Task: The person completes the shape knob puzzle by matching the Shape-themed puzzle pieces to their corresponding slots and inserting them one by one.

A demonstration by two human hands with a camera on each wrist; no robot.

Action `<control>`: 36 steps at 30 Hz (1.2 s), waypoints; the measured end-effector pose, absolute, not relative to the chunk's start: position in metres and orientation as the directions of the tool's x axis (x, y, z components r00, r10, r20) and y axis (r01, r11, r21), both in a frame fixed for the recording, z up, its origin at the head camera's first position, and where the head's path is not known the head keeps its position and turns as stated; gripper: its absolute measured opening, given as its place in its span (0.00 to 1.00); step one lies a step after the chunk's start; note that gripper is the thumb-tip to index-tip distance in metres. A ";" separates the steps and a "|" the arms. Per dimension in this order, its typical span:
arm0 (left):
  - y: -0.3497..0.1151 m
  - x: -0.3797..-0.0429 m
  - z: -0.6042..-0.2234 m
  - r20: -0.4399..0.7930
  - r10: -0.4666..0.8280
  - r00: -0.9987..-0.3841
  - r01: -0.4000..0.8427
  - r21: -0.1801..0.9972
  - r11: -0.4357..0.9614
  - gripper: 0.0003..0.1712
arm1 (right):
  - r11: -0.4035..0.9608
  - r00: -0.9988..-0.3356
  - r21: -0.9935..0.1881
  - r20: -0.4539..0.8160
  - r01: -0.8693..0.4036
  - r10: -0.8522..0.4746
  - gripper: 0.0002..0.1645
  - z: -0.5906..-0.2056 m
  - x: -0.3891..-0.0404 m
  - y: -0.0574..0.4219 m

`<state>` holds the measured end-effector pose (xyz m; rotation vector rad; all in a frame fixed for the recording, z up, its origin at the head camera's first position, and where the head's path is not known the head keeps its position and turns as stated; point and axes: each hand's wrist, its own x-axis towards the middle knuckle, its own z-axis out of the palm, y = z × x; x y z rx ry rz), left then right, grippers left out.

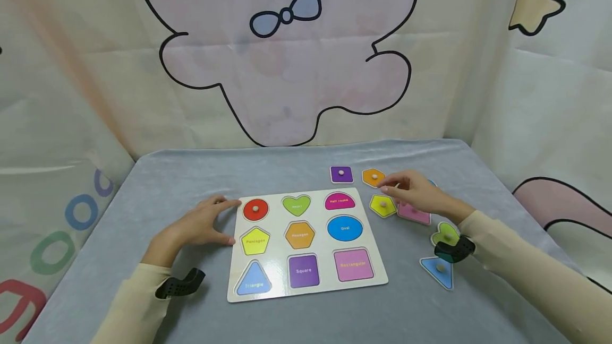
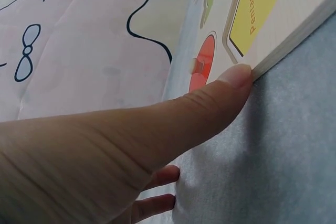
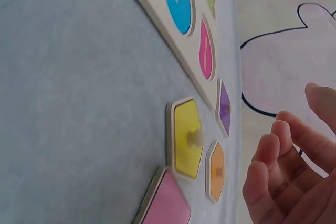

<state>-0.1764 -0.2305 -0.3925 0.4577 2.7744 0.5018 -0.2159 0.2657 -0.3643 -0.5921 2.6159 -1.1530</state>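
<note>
A white wooden shape-puzzle board (image 1: 277,275) lies flat on the grey cloth. My left hand (image 1: 198,224) is at its left edge, thumb and forefinger spread; in the left wrist view the thumb touches the board's edge near the yellow pentagon recess (image 2: 257,3). A red round piece (image 1: 248,212) with a knob sits in the top-left recess. My right hand (image 1: 413,190) hovers over the loose pieces, fingers loosely bent and holding nothing. Near its fingertips are the orange hexagon piece (image 1: 371,177) and yellow pentagon piece (image 1: 380,209). The pink rectangle piece (image 1: 418,216) lies partly beneath it.
The purple square piece (image 1: 337,178) lies behind the board. A green heart piece (image 1: 442,231) and a blue triangle piece (image 1: 433,265) lie by the right wrist. A blue piece (image 1: 432,182) shows barely behind the right hand. Printed curtains (image 1: 478,84) surround the table.
</note>
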 end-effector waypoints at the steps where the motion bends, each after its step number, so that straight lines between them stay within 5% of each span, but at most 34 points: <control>1: -0.232 -0.176 -0.392 -0.217 0.354 -0.910 0.256 0.378 0.890 0.55 | 0.612 -0.895 -0.743 -0.040 -0.272 -0.445 0.18 -0.364 -0.215 0.267; 19: -0.234 -0.179 -0.395 -0.215 0.356 -0.909 0.257 0.382 0.888 0.55 | 0.595 -0.887 -0.728 0.040 -0.341 -0.460 0.15 -0.370 -0.192 0.318; 28: -0.231 -0.181 -0.397 -0.228 0.343 -0.911 0.240 0.383 0.892 0.55 | 0.656 -0.908 -0.703 -0.034 -0.275 -0.417 0.18 -0.377 -0.176 0.338; 36: -0.233 -0.180 -0.396 -0.228 0.338 -0.913 0.234 0.385 0.893 0.55 | 0.573 -0.861 -0.756 -0.026 -0.315 -0.508 0.18 -0.382 -0.170 0.360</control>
